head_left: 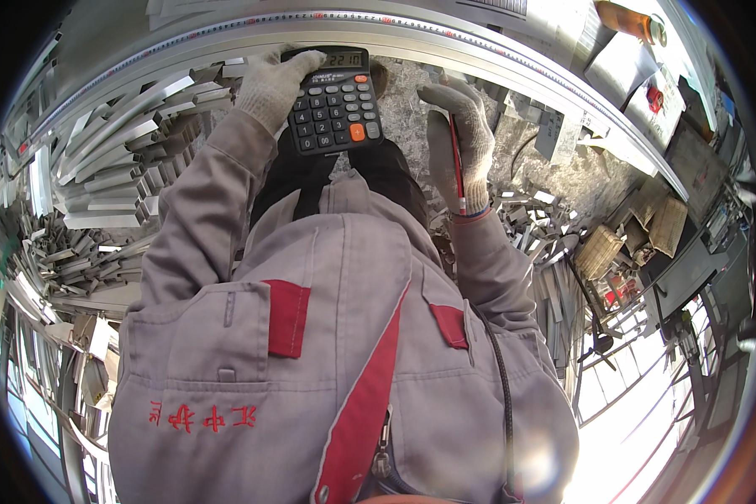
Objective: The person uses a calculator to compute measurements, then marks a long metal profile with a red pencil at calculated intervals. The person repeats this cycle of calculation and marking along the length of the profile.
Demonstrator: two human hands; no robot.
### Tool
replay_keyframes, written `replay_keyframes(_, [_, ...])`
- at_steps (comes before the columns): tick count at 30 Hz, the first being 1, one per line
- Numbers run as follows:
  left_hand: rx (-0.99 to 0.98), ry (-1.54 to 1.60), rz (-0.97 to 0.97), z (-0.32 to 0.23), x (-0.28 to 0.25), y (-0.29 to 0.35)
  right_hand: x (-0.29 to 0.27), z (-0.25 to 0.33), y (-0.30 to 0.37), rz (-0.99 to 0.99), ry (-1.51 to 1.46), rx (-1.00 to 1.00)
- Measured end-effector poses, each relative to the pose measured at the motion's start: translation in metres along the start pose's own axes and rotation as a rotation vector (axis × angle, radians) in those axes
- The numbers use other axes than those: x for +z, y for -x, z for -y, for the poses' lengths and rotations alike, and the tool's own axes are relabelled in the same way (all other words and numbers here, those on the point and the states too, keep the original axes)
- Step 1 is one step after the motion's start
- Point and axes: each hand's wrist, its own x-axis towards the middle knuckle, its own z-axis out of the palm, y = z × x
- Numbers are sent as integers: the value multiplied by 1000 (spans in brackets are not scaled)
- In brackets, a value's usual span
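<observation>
A black calculator (334, 107) with grey and orange keys is held upright in front of me. My left hand (270, 86), in a pale knit glove, grips its upper left side, the thumb lying by the display. To the right, my right hand (476, 139) wears a similar glove with grey-coated fingers. A thin red pencil or pen (457, 160) lies along its palm, held between thumb and hand. The right hand stays apart from the calculator.
A long metal rail with a measuring tape (317, 15) curves across the far side. Cut metal profiles (118, 160) are heaped on the left. Metal scraps (533, 214) and cardboard pieces (601, 250) lie at right. An amber bottle (630, 21) rests at the far right.
</observation>
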Motion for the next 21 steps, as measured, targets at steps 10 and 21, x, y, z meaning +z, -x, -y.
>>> replay_keyframes(10, [-25,78,14,-10,14,3,-23,-65,-47,148,-188,192])
replay_keyframes(21, [-82,110,-8,-15,23,4,-3,-143,-81,143,-303,398])
